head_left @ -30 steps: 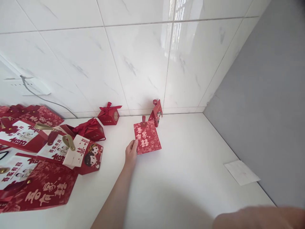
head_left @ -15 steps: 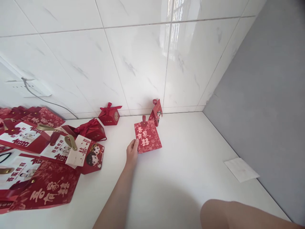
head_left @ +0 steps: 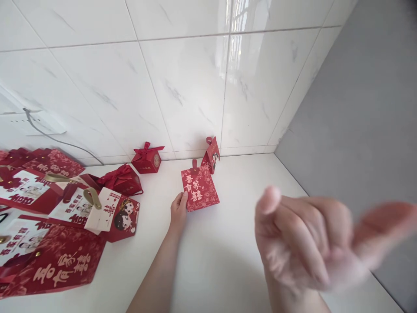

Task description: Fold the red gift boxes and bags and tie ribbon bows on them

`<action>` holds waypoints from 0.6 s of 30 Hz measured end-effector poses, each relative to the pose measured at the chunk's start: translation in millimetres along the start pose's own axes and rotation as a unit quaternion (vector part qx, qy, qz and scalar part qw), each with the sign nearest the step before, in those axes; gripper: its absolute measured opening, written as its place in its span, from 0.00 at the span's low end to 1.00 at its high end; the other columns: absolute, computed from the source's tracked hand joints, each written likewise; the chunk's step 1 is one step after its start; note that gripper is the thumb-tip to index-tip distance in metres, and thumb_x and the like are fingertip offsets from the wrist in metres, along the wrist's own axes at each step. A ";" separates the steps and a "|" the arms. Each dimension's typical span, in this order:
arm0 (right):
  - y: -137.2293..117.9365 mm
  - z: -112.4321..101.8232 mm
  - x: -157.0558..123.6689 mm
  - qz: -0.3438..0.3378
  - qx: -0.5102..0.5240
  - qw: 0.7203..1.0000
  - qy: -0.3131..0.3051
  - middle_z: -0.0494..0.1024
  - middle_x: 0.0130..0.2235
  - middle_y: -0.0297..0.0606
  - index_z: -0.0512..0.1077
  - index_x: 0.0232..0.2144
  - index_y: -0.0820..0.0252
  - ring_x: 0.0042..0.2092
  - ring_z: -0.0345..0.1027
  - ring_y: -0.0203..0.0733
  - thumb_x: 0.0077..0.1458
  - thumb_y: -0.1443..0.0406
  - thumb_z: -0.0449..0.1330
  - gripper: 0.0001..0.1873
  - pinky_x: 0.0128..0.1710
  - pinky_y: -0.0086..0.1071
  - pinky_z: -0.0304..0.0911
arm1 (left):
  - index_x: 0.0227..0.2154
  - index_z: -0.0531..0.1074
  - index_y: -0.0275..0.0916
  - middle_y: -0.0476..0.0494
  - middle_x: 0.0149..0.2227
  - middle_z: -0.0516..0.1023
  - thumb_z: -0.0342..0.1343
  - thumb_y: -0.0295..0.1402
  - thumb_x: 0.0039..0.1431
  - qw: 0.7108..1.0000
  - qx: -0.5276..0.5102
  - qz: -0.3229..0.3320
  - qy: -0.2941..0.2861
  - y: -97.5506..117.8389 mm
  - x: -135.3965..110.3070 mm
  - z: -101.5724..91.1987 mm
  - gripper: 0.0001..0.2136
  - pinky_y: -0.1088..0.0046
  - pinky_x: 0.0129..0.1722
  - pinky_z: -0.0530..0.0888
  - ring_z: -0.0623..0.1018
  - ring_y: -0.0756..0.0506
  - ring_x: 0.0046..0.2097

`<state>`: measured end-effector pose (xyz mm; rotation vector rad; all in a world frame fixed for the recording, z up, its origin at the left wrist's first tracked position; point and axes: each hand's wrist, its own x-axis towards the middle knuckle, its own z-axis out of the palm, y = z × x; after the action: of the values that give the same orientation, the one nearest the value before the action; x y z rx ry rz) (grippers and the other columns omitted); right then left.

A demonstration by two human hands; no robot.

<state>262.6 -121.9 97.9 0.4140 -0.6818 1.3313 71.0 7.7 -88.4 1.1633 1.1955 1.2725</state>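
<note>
My left hand (head_left: 179,209) is closed on the left edge of a red gift bag (head_left: 203,198) with pale characters, a floral print and a small red loop handle at its top. The bag stands on the white surface, its front towards me. My right hand (head_left: 309,239) is raised at the right, close to the camera and partly blurred. Its thumb and little finger stretch out to either side, the middle fingers are curled, and nothing is in it. Behind the gift bag stands a small red peaked box (head_left: 213,154) with a loop and cartoon figures.
On the left lie several red and white gift bags (head_left: 61,265). Beside them are a ribboned red box (head_left: 124,180) and another red box with a bow (head_left: 147,163) by the tiled wall (head_left: 192,95). A grey cable (head_left: 65,143) hangs there. A grey panel (head_left: 365,130) borders the right.
My right hand has come up into view from the lower right, where only a bare limb showed before. My left hand keeps hold of the gift bag; the view has shifted slightly.
</note>
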 end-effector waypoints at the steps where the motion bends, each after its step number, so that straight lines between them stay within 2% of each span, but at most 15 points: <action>1: 1.9 -2.1 6.9 0.001 0.001 0.999 0.036 0.46 0.12 0.23 0.45 0.12 0.57 0.13 0.44 0.26 0.61 0.51 0.48 0.31 0.50 0.40 0.67 | 0.27 0.71 0.38 0.49 0.28 0.74 0.56 0.46 0.55 1.000 0.002 0.000 0.001 0.0 0.0 -0.3 0.15 0.75 0.33 0.67 0.71 0.49 0.32; 4: 7.1 -5.6 17.2 0.001 -0.006 0.993 0.119 0.45 0.12 0.22 0.47 0.12 0.58 0.12 0.43 0.25 0.60 0.51 0.50 0.31 0.56 0.40 0.63 | 0.27 0.71 0.38 0.50 0.28 0.75 0.56 0.47 0.55 1.000 0.008 0.001 0.004 0.1 0.0 0.1 0.15 0.75 0.34 0.67 0.72 0.48 0.32; 10: 8.8 -4.6 14.9 0.006 0.001 0.995 0.095 0.43 0.12 0.21 0.51 0.11 0.57 0.12 0.43 0.26 0.60 0.52 0.51 0.30 0.57 0.44 0.62 | 0.28 0.72 0.39 0.49 0.29 0.75 0.55 0.47 0.55 1.000 0.004 0.001 -0.001 1.3 -0.3 1.2 0.15 0.76 0.34 0.67 0.72 0.48 0.33; 18: 4.4 -5.2 12.8 0.018 0.007 0.995 0.093 0.46 0.12 0.22 0.45 0.13 0.58 0.12 0.43 0.25 0.62 0.50 0.48 0.31 0.50 0.37 0.67 | 0.28 0.70 0.39 0.48 0.31 0.76 0.54 0.47 0.56 1.000 0.010 -0.008 -0.010 4.5 -2.0 0.7 0.15 0.75 0.34 0.67 0.72 0.48 0.33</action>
<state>260.6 -108.2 102.1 0.2845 -0.5267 1.3907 71.6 5.7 -83.9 1.1770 1.2025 1.2373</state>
